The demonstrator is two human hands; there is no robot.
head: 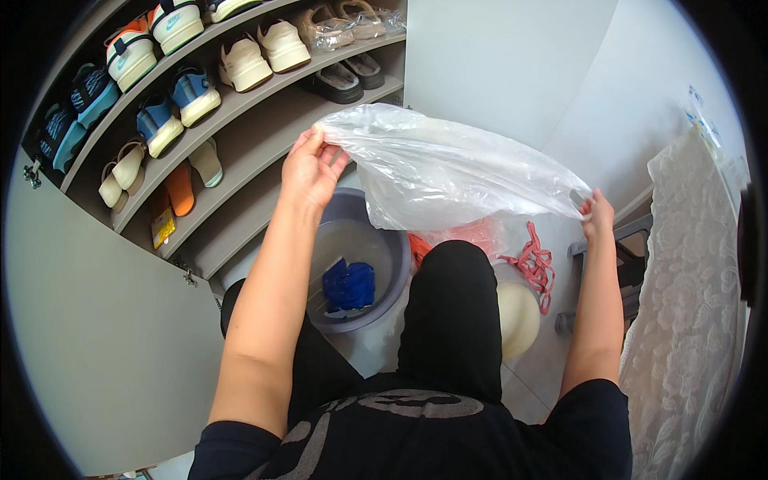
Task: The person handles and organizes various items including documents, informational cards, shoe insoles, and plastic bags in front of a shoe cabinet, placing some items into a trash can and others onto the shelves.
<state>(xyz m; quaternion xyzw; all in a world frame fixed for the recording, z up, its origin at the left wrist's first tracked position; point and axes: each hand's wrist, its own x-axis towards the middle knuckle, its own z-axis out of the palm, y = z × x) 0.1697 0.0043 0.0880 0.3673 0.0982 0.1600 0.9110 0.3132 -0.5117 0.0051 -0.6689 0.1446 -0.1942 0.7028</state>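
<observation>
A clear plastic bag point(450, 168) is stretched out between my two hands in the air. My left hand point(312, 165) pinches its gathered left end between thumb and fingers. At the other end, my right hand point(597, 216) grips the bag near a handle-like opening. Below the bag, partly behind my left forearm, a grey-purple plastic basin point(399, 282) stands on the floor. A wet-looking blue cloth point(350, 285) lies in it.
An open shoe cabinet point(264, 150) with several shoes spans the left, its door point(108, 336) swung out. Pink plastic bags point(474, 235) and a tangled red strap point(534, 264) lie past my knee. A dark plastic stool point(630, 240) and a lace cloth point(678, 300) are at right.
</observation>
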